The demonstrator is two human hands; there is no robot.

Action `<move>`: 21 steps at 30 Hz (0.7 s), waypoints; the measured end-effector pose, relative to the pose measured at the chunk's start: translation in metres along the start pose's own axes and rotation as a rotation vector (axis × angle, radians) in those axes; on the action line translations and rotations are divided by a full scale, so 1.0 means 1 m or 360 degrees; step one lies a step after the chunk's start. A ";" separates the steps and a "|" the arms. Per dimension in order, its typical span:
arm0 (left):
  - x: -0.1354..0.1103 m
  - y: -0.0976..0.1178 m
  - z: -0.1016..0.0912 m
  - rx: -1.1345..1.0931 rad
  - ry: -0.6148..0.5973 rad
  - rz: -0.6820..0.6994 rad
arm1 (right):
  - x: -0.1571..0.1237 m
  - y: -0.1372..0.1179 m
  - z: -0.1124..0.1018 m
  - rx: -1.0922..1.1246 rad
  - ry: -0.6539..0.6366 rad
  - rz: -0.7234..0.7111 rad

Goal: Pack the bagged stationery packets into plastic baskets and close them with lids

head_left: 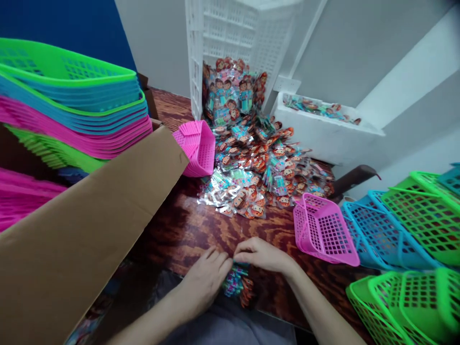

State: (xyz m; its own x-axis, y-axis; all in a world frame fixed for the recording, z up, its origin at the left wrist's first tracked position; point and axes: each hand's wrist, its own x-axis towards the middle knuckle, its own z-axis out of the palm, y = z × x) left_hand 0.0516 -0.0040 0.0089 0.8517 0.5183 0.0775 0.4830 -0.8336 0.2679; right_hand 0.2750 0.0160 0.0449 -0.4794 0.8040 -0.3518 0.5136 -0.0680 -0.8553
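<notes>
At the near edge of the table, my left hand is closed round the side of a bundle of small printed packets. My right hand has its fingers bent down and pinched at the bundle's far end, close to the left fingertips. Turquoise, purple and orange-brown printing shows on the packets. Further back lies a big heap of clear plastic packets with cartoon doll figures, spilling from a white crate tipped on its side.
A cardboard box at left holds nested green, blue and pink baskets. Pink baskets lean by the heap. At right stand a pink basket, blue baskets and green baskets. A white bin with packets stands behind.
</notes>
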 end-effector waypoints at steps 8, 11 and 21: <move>0.018 -0.023 -0.019 -0.0707 -0.0049 -0.0438 | 0.031 0.051 -0.063 0.0631 0.1230 0.0110; 0.025 -0.041 -0.025 -0.1544 -0.0023 -0.0781 | 0.024 0.062 -0.057 0.0776 0.1254 0.0182; 0.027 -0.054 -0.020 -0.2240 0.0058 -0.0947 | 0.020 0.043 -0.011 0.1075 0.1172 0.0089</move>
State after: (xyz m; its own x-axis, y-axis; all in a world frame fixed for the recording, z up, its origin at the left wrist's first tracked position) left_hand 0.0442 0.0584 0.0156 0.5945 0.7238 -0.3503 0.1450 0.3320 0.9321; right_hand 0.2950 0.0356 0.0056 0.2106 0.9394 -0.2705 -0.0997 -0.2546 -0.9619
